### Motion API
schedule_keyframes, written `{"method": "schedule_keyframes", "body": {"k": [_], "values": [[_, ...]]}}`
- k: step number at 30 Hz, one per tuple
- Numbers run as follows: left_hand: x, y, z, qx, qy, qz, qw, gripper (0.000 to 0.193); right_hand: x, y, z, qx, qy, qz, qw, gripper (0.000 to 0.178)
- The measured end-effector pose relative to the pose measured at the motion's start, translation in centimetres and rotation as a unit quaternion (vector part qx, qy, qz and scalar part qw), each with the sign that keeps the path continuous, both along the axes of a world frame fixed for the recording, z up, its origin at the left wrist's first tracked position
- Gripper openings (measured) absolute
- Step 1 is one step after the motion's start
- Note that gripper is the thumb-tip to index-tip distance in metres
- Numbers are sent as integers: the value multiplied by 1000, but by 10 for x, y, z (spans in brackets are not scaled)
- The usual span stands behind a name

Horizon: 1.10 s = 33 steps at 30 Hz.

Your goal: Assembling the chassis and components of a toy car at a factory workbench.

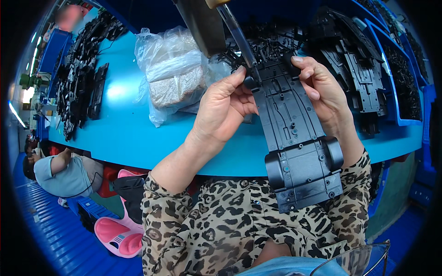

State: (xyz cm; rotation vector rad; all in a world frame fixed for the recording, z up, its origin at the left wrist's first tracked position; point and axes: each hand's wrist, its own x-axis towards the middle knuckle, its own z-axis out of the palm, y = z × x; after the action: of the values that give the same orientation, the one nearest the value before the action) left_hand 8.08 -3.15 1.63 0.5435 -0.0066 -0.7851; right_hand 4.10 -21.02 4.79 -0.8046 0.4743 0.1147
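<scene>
One black car base (289, 138) is stretching over the near edge of the blue desk (124, 133). The left hand (222, 105) is clamping thumb and fingers on one side of the narrow far end; the right hand (326, 89) is clamping the other side. A metal rod (237, 39) is hanging over that end. A plastic-wrapped bundle (177, 69) is lying toward the far edge, black parts (76, 83) are crowding the left edge, and a blue bin (409, 123) is standing along the right edge.

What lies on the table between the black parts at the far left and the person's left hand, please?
The head view shows a plastic-wrapped bundle between the black parts and the left hand, plus blue tabletop.
</scene>
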Motion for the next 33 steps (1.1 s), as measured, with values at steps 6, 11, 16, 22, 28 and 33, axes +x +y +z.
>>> {"method": "schedule_keyframes", "body": {"k": [6,11,16,22,28,33], "values": [[-1,0,1,28,4,7,1000,27,-1,0,-1,4,-3,4,1000,18],[-1,0,2,43,10,15,999,26,-1,1,0,-5,-7,3,1000,18],[0,0,-2,39,5,21,999,26,0,1,-1,-12,-15,8,1000,18],[-2,-1,-4,80,-23,36,996,25,3,-5,-9,-74,-45,33,996,17],[-9,3,-6,99,-24,25,995,24,4,-10,-27,-51,-67,66,994,8],[-13,3,-11,138,-55,18,989,24,2,-11,-30,-51,-72,98,991,9]]}}
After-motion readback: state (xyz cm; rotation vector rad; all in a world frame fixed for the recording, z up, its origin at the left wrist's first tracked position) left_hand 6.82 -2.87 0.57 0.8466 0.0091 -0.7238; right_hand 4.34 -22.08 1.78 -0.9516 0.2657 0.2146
